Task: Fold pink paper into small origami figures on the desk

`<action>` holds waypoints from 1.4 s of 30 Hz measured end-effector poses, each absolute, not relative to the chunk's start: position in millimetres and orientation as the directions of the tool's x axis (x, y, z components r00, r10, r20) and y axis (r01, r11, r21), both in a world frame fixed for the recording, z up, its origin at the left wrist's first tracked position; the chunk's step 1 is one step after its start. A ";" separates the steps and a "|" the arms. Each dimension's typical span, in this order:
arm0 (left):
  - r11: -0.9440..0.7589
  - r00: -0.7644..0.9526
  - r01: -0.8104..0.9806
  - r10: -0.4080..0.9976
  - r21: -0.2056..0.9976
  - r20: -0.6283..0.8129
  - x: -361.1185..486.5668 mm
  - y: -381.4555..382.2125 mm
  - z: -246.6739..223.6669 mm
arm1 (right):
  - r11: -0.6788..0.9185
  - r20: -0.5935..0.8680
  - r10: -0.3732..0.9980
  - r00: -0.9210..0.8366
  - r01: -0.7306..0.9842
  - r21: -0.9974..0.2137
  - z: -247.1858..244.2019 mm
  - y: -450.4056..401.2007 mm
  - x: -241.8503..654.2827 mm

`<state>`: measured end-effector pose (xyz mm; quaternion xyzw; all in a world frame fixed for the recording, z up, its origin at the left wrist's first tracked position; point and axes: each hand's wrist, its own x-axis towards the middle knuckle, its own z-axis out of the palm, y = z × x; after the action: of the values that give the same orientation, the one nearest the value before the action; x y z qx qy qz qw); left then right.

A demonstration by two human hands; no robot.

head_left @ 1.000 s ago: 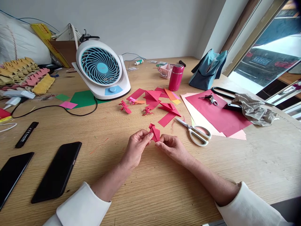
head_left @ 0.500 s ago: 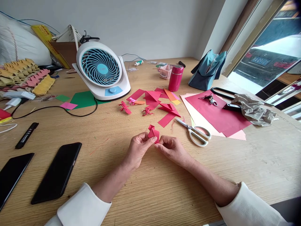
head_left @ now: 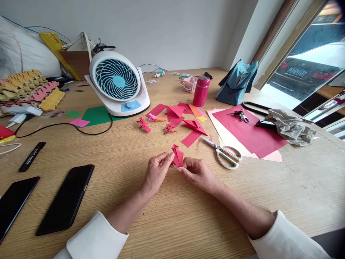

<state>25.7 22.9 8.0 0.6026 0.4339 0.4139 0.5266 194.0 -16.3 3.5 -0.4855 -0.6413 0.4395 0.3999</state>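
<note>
A small folded red paper (head_left: 178, 157) is held between my two hands, just above the wooden table. My left hand (head_left: 159, 169) pinches its left edge between thumb and fingers. At its lower right corner, my right hand (head_left: 196, 172) pinches the paper with thumb and curled forefinger. Beyond my hands lie two small red folded figures, one at the left (head_left: 143, 124) and one at the right (head_left: 169, 129), and a larger folded red piece (head_left: 195, 126). White-handled scissors (head_left: 226, 154) rest to the right of my right hand.
A white fan (head_left: 118, 84) stands at the back left, a pink bottle (head_left: 201, 90) behind the papers. Large red sheets (head_left: 250, 133) with keys lie at the right, near a blue bag (head_left: 237, 82). Two phones (head_left: 66, 199) and a black marker (head_left: 32, 156) are at the left.
My left thumb has moved up and left, from the paper's lower middle to its left edge, so more of the folded face shows. My right hand has barely moved.
</note>
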 end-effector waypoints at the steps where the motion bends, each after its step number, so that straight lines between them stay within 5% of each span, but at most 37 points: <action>1: -0.094 0.287 0.111 0.956 0.989 0.059 24.7 23.7 8.1 | 0.149 0.091 0.973 -0.213 0.272 -0.951 3.8 -16.4 193.9; 7: -0.157 0.268 0.137 0.956 0.978 0.115 24.3 26.5 11.0 | 0.166 0.101 0.968 -0.228 0.284 -0.944 2.8 -16.3 193.6; 19: 0.063 0.306 -0.169 0.952 0.984 -0.008 28.1 25.4 9.4 | 0.239 0.153 0.946 -0.285 0.300 -0.923 -0.6 -16.8 193.6; 26: -0.174 0.324 0.091 0.936 0.980 0.136 24.5 25.8 8.3 | 0.170 0.118 0.963 -0.241 0.207 -0.963 2.8 -15.0 198.4; 33: -0.473 0.387 0.358 0.860 0.805 0.333 26.2 16.6 14.0 | 0.130 0.128 0.984 -0.122 0.003 -0.992 -4.8 -12.6 198.8; 42: -0.585 0.496 0.533 0.801 0.611 0.335 26.6 8.9 7.9 | 0.272 0.253 0.960 -0.119 0.195 -0.942 4.7 -15.7 196.3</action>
<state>26.6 8.9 7.9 0.8364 0.3987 0.3050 0.2201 196.3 -15.7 4.7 -0.4550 -0.6345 0.3959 0.4833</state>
